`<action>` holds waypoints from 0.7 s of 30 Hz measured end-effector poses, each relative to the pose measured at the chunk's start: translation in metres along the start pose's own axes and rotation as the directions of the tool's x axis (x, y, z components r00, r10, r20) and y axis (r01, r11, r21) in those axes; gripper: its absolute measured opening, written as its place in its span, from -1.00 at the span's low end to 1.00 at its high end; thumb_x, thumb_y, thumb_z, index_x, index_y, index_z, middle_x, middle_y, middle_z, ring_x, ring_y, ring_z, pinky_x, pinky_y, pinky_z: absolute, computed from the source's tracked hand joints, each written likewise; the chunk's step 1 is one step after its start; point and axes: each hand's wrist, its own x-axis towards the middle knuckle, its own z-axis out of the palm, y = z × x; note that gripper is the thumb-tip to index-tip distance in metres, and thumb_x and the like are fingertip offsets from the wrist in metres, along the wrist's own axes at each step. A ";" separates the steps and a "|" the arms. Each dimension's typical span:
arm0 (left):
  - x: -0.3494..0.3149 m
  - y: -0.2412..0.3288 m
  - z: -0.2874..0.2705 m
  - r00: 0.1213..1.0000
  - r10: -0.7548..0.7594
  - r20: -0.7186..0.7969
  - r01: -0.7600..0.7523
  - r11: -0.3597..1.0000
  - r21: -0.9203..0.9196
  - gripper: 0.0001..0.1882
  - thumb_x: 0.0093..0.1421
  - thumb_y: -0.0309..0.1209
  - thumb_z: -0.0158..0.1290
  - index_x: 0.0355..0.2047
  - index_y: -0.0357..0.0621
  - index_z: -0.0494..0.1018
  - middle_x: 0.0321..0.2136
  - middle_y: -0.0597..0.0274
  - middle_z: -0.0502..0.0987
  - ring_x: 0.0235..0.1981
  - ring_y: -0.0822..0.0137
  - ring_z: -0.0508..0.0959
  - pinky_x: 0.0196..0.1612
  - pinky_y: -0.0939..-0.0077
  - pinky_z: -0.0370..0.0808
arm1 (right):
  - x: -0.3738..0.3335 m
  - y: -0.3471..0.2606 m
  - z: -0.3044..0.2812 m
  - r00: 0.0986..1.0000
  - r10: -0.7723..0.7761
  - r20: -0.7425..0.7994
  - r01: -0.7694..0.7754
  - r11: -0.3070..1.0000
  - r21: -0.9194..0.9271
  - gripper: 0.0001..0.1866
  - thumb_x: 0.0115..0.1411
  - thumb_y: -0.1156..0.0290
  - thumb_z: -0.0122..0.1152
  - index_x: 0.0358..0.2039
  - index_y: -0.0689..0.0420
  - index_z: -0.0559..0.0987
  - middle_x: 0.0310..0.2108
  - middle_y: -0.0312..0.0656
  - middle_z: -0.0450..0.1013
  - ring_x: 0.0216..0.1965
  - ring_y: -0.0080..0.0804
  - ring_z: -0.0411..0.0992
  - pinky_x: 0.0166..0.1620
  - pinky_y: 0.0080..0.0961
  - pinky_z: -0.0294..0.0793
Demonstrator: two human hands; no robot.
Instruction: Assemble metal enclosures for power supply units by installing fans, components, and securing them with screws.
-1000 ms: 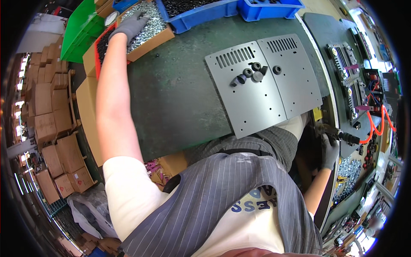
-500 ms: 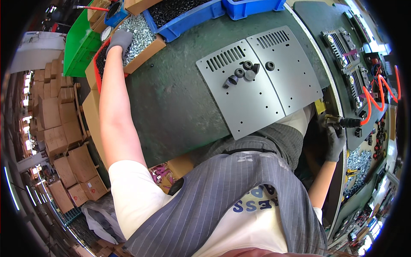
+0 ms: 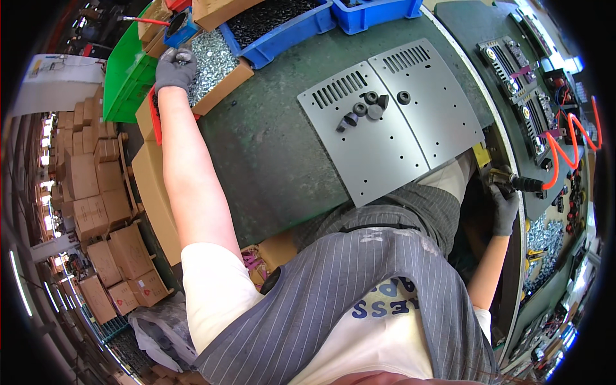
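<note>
My left hand (image 3: pixel 175 70), in a grey glove, is over the near edge of a cardboard box of silver screws (image 3: pixel 210 61). Its fingers curl inward, and what they hold is too small to make out. Far to the right, at the bench edge, my gloved right hand (image 3: pixel 505 212) is closed around an air screwdriver (image 3: pixel 510 180) with an orange coiled hose (image 3: pixel 570 149). Between my hands, two grey slotted metal plates (image 3: pixel 385 151) lie side by side on the dark green bench. Several black rubber feet (image 3: pixel 360 110) sit on them, mostly clustered on the left plate.
Blue bins (image 3: pixel 282 32) of black parts line the bench's far side. A green bin (image 3: pixel 128 80) and a red bin (image 3: pixel 154 119) stand by the screw box. Across a pale edge strip, a second bench (image 3: pixel 465 22) carries metal assemblies (image 3: pixel 513 70). Stacked cartons (image 3: pixel 86 170) fill the left.
My left hand has shifted slightly within the screw box area and turned, so its curled fingers now show. My right hand stays on the air screwdriver. The plates and rubber feet stay put.
</note>
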 end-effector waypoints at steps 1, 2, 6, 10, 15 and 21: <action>0.001 0.000 -0.003 1.000 0.007 0.000 -0.007 1.000 -0.005 -0.91 0.13 -0.54 -0.14 -0.35 -0.27 0.33 -0.47 0.11 0.38 -0.59 0.33 0.36 -0.53 0.51 0.40 | 0.002 -0.001 0.001 1.000 0.002 0.010 -0.002 1.000 -0.009 -0.48 0.05 0.67 0.13 0.08 0.27 0.33 -0.08 -0.17 0.42 -0.04 -0.43 0.38 0.06 -0.50 0.32; -0.011 -0.009 0.004 0.999 -0.042 0.013 0.042 0.997 -0.070 -0.86 0.16 -0.54 -0.12 -0.28 -0.34 0.34 -0.42 0.07 0.41 -0.59 0.40 0.37 -0.58 0.60 0.35 | 0.003 -0.003 0.003 1.000 -0.004 0.015 0.004 1.000 -0.007 -0.48 0.05 0.67 0.13 0.08 0.27 0.33 -0.08 -0.17 0.42 -0.04 -0.43 0.38 0.06 -0.50 0.32; -0.015 -0.017 -0.001 0.968 -0.144 0.205 0.183 0.965 -0.186 -0.82 0.18 -0.52 -0.08 -0.23 -0.38 0.35 -0.45 0.10 0.45 -0.65 0.53 0.35 -0.70 0.75 0.25 | 0.004 0.001 -0.004 1.000 -0.011 -0.002 0.011 1.000 -0.019 -0.47 0.04 0.67 0.15 0.08 0.25 0.34 -0.07 -0.16 0.42 -0.06 -0.43 0.39 0.04 -0.51 0.35; -0.052 -0.036 0.005 0.984 -0.014 0.179 0.054 0.974 -0.221 -0.82 0.22 -0.43 -0.06 -0.24 -0.29 0.38 -0.46 0.15 0.46 -0.64 0.54 0.34 -0.73 0.81 0.21 | -0.002 -0.001 0.002 0.990 -0.095 -0.104 0.082 0.988 -0.127 -0.53 0.02 0.62 0.21 0.00 0.26 0.42 -0.16 -0.16 0.48 -0.15 -0.45 0.44 -0.02 -0.51 0.39; -0.056 -0.013 -0.020 0.965 -0.049 0.259 0.095 0.981 -0.167 -0.77 0.25 -0.30 -0.09 -0.33 -0.23 0.43 -0.38 0.09 0.49 -0.64 0.52 0.36 -0.77 0.82 0.21 | -0.005 -0.047 0.015 0.909 -0.315 -0.272 0.232 0.926 -0.299 -0.42 -0.13 0.53 0.38 -0.03 0.30 0.43 -0.16 -0.15 0.47 -0.17 -0.45 0.44 -0.04 -0.53 0.40; -0.082 -0.031 -0.010 0.930 -0.089 0.357 0.163 0.970 -0.183 -0.68 0.20 -0.11 -0.05 -0.47 -0.10 0.45 -0.63 0.39 0.38 -0.71 0.53 0.32 -0.78 0.77 0.24 | 0.010 -0.164 0.019 0.802 -0.533 -0.272 0.597 0.731 0.329 -0.28 -0.12 0.42 0.33 0.07 0.21 0.23 0.01 0.02 0.27 -0.02 -0.09 0.33 -0.07 -0.32 0.43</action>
